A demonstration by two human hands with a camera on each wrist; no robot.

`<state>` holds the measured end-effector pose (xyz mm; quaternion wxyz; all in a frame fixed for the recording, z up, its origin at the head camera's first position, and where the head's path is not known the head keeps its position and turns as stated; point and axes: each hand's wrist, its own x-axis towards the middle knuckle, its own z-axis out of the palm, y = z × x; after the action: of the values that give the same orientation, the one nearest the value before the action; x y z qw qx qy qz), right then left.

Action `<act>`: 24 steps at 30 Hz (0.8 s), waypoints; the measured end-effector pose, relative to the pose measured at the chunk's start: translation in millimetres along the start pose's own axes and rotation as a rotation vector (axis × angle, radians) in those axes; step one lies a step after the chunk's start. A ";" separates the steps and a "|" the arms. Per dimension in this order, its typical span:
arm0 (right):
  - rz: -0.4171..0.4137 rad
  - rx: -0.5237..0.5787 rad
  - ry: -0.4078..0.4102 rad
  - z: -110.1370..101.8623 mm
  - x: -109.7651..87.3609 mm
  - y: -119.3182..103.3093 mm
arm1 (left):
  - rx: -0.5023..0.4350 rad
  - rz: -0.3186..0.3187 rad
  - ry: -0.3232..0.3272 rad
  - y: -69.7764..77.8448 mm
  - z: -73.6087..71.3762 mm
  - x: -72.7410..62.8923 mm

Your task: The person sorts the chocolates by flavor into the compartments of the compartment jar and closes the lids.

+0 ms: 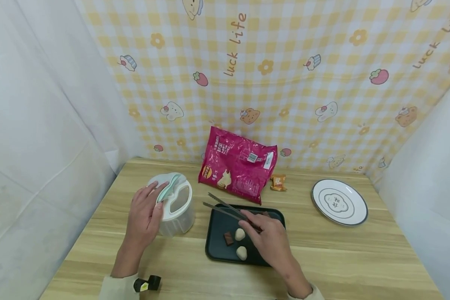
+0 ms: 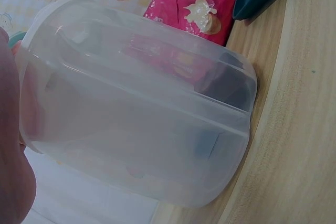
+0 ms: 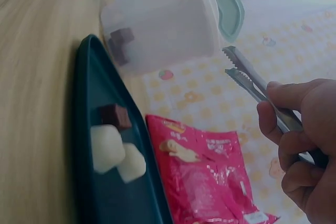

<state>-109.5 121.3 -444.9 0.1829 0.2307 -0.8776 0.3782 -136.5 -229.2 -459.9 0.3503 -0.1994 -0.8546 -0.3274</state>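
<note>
A translucent plastic container (image 1: 178,225) with a white lid and a raised pale green flap (image 3: 229,14) stands at the left. My left hand (image 1: 146,214) grips the lid beside the flap, fingers over its top. Dark brown chocolate-like pieces (image 3: 122,38) lie at the container's bottom. My right hand (image 1: 271,239) holds metal tongs (image 1: 228,210) over the tray, tips apart with nothing between them, pointing toward the container. On the dark tray (image 1: 215,246) are two whitish rounded pieces (image 1: 241,235) and a brown square piece (image 1: 228,238); part of the tray is hidden by my right hand.
A magenta snack bag (image 1: 240,162) leans at the back, behind the tray. Right of it lies a small orange wrapped packet (image 1: 278,182). A white plate (image 1: 354,206) with a dark rim sits at the right of the wooden table (image 1: 341,258). A checked cloth hangs behind.
</note>
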 end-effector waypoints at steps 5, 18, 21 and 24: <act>0.081 -0.021 0.017 -7.3 -12.8 9.9 | 0.002 0.005 0.003 -0.8 -0.4 -0.4; 0.259 -0.182 0.037 -25.8 -49.1 32.2 | -0.004 0.027 0.016 -1.1 1.0 1.1; 0.263 -0.208 0.067 -30.3 -58.8 39.0 | -0.006 0.034 0.026 -0.3 1.3 1.2; 0.276 -0.226 0.087 -34.5 -67.4 45.1 | -0.012 0.054 0.049 0.3 1.6 2.4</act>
<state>-73.3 192.5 -482.1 0.1920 0.0693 -0.9291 0.3082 -138.6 -227.6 -458.9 0.3786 -0.2163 -0.8382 -0.3277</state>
